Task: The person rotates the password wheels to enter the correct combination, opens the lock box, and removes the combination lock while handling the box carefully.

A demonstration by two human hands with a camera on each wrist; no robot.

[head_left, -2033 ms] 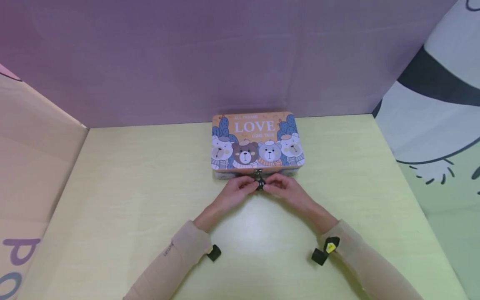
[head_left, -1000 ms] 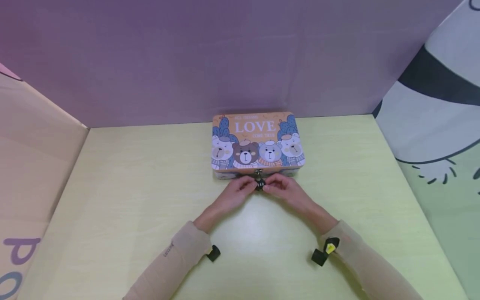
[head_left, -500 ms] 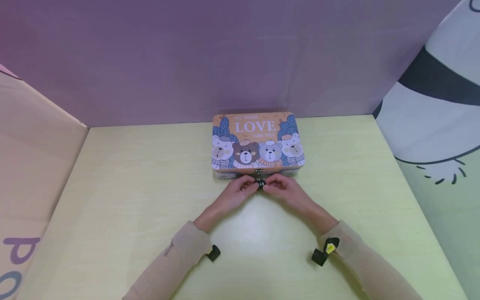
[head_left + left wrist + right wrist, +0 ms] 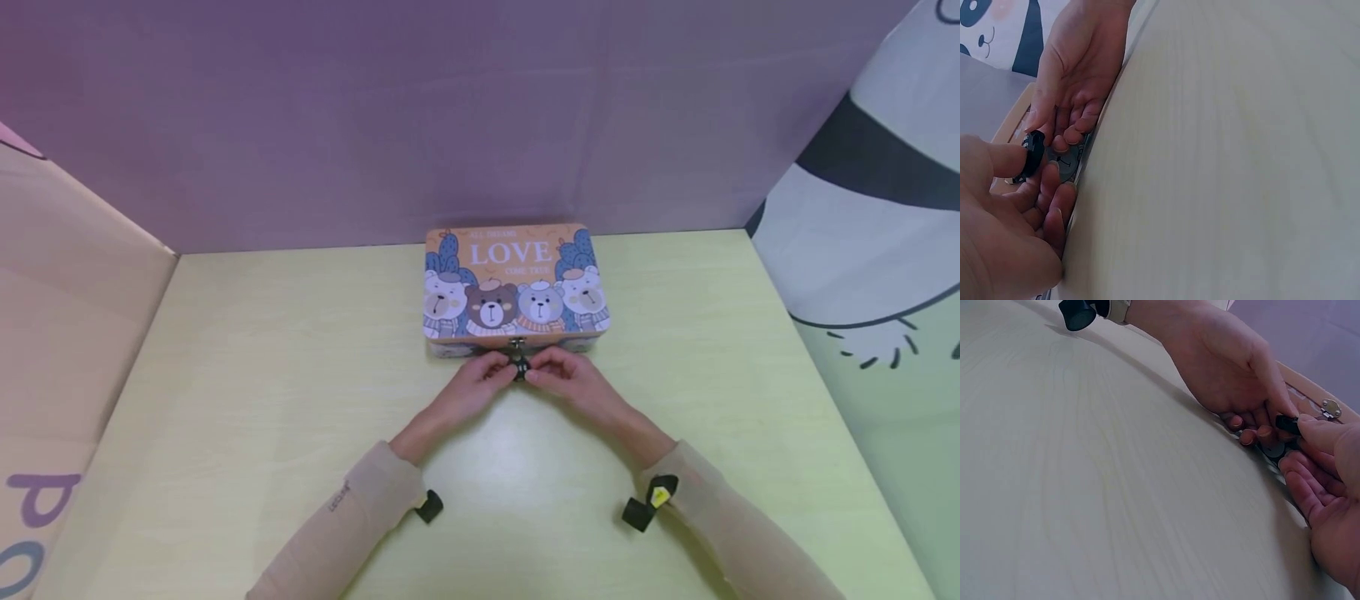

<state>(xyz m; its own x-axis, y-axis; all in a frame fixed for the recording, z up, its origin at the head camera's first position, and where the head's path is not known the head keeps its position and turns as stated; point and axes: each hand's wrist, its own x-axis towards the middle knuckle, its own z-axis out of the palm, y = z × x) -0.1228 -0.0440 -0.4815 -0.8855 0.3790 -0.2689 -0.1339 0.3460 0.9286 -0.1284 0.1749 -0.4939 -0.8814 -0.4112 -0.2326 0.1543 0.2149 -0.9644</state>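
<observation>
A small black combination padlock (image 4: 521, 369) hangs at the metal clasp (image 4: 517, 342) on the front of a tin box (image 4: 517, 283). The box's lid is down and printed with bears and the word LOVE. From the left side my left hand (image 4: 468, 387) pinches the padlock between thumb and fingers. My right hand (image 4: 573, 381) pinches it from the other side. In the left wrist view the padlock (image 4: 1033, 153) sits between both thumbs, with the other fingers curled beneath it. The right wrist view shows the clasp (image 4: 1330, 409) just above the padlock (image 4: 1287, 424). Its digits are too small to read.
The box stands on a pale wooden table (image 4: 262, 375), close to the purple back wall (image 4: 375, 125). Printed panels rise at the left (image 4: 67, 292) and right (image 4: 885, 250). Small black wrist cameras (image 4: 639, 514) stick out from the beige sleeves (image 4: 742, 533).
Both hands stay on the padlock in nearly the same place, and the padlock shifts and tilts slightly between the fingers. The box has not moved.
</observation>
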